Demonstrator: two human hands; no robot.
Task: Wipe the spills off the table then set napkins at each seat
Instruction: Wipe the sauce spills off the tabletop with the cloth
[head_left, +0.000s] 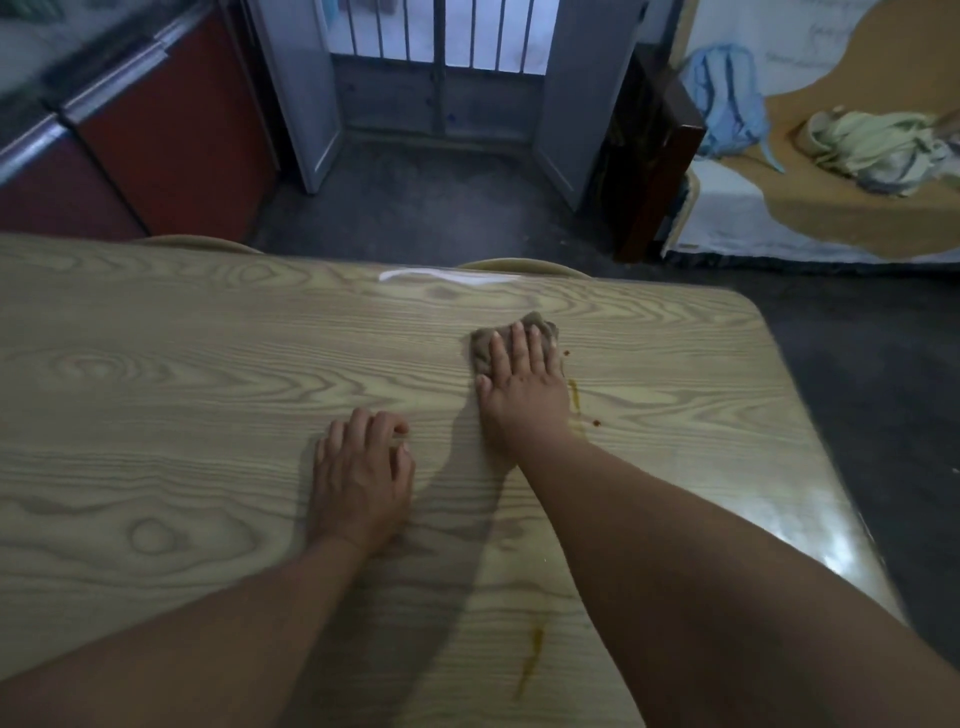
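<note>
Tabletop (208, 415) bears cloth (480, 351); right grip (522, 387) flat atop.

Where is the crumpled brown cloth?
Head view: the brown cloth lies right of centre on the wood-grain table, under the right hand, beside reddish spots.

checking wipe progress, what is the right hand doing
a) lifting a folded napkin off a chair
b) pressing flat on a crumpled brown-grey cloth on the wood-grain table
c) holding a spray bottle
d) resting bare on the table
b: the right hand lies with straight fingers on the crumpled brown-grey cloth on the wood-grain table, next to a yellow-orange streak.
</note>
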